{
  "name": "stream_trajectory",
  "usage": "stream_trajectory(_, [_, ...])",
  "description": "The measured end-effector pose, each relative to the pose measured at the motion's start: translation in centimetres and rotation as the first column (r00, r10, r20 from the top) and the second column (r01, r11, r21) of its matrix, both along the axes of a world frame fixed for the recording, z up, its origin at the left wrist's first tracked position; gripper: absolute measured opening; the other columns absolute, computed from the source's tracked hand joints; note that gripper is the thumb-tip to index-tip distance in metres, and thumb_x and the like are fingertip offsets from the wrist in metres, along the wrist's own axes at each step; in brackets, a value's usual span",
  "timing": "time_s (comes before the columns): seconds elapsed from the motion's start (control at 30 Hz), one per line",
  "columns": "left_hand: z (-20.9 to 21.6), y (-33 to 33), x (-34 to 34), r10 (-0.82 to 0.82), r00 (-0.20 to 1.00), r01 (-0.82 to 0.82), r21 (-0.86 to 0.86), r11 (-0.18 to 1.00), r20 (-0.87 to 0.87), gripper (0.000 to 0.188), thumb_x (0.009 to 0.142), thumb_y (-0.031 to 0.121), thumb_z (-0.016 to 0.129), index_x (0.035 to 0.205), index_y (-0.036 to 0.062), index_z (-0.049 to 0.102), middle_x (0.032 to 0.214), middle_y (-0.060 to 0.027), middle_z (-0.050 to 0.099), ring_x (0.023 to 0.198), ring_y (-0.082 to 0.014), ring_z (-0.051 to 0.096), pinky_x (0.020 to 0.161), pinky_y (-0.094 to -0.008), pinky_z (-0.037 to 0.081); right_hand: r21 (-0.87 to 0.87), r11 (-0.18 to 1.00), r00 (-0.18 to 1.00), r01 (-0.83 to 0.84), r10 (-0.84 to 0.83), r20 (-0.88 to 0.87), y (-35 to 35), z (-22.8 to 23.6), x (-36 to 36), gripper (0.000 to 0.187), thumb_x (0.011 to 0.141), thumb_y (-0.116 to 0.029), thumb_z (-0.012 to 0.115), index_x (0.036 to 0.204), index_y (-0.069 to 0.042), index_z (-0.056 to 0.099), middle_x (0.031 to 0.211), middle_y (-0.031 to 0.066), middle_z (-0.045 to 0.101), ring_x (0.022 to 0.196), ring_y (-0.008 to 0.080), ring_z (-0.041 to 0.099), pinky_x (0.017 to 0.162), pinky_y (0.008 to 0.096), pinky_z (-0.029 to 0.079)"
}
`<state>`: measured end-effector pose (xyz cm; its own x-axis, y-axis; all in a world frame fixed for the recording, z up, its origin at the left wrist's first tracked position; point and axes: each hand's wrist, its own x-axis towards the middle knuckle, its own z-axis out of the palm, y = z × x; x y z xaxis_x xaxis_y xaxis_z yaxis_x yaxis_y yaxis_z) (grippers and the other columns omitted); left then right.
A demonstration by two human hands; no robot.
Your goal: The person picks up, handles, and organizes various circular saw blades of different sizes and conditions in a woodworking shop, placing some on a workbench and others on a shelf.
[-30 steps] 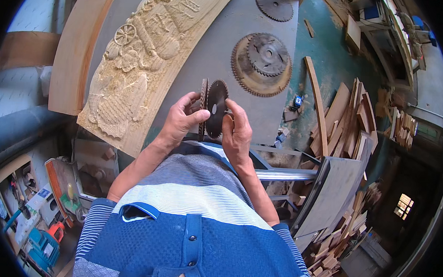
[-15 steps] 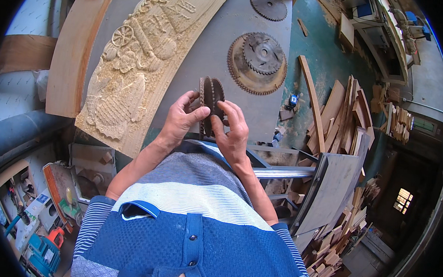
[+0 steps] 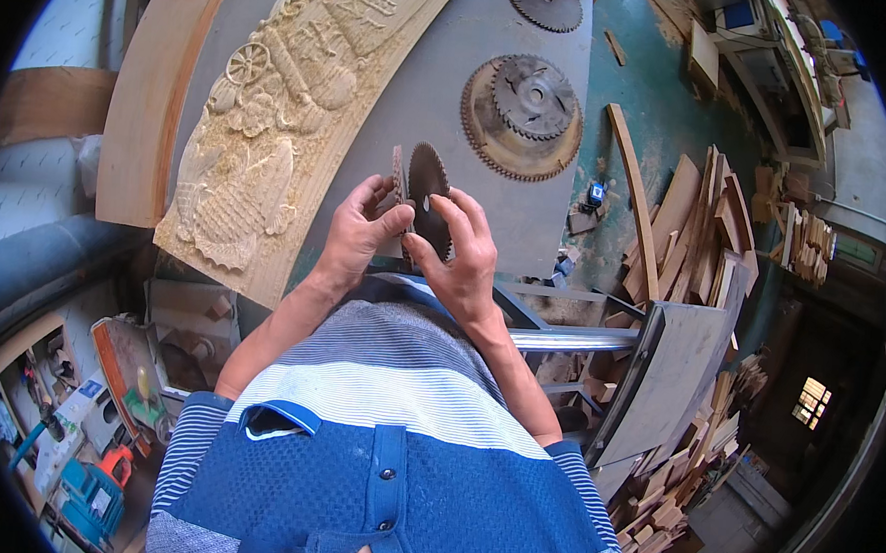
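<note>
Above the near edge of the grey table, my left hand grips a toothed circular saw blade, which shows almost edge-on. My right hand pinches a second, dark circular saw blade, its face partly turned to view and its centre hole near my fingertips. A narrow gap shows between the two upper rims; lower down my fingers hide where the blades meet. Beyond my right hand, a small blade lies on top of a larger one on the table. Another blade lies flat at the far edge.
A carved wooden panel covered in sawdust lies left on the grey table, beside a curved plank. Wood offcuts lean at the right, near a long stick. A teal power tool sits at lower left.
The two held blades have come apart at the top, and the right one has turned to show more of its face. The view has shifted slightly.
</note>
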<state>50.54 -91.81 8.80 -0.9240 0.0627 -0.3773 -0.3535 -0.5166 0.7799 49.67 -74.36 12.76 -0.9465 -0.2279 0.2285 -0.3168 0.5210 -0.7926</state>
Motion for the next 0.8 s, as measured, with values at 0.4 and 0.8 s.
stream_trajectory(0.4, [-0.7, 0.0, 0.3, 0.015, 1.000, -0.015, -0.007, 1.000, 0.021, 0.074, 0.088, 0.029, 0.085, 0.141, -0.0049, 0.048, 0.129, -0.0108, 0.062, 0.117, -0.0174, 0.064, 0.099, -0.0298, 0.055, -0.001, 1.000, 0.999, 0.026, -0.026, 0.025, 0.4, -0.7, 0.1, 0.063, 0.074, -0.018, 0.091, 0.127, 0.000, 0.063, 0.131, 0.0238, 0.060, 0.118, 0.0417, 0.063, 0.098, 0.0455, 0.055])
stream_trajectory(0.8, [-1.3, -0.2, 0.6, 0.039, 0.999, -0.038, -0.023, 0.999, 0.020, 0.085, 0.086, 0.033, 0.087, 0.147, -0.0075, 0.044, 0.138, -0.0136, 0.058, 0.120, -0.0173, 0.062, 0.104, -0.0293, 0.049, -0.020, 0.998, 0.998, 0.051, -0.050, 0.032, 0.8, -0.6, 0.2, 0.049, 0.083, -0.010, 0.082, 0.128, 0.001, 0.063, 0.130, 0.0242, 0.061, 0.116, 0.0405, 0.065, 0.097, 0.0437, 0.055])
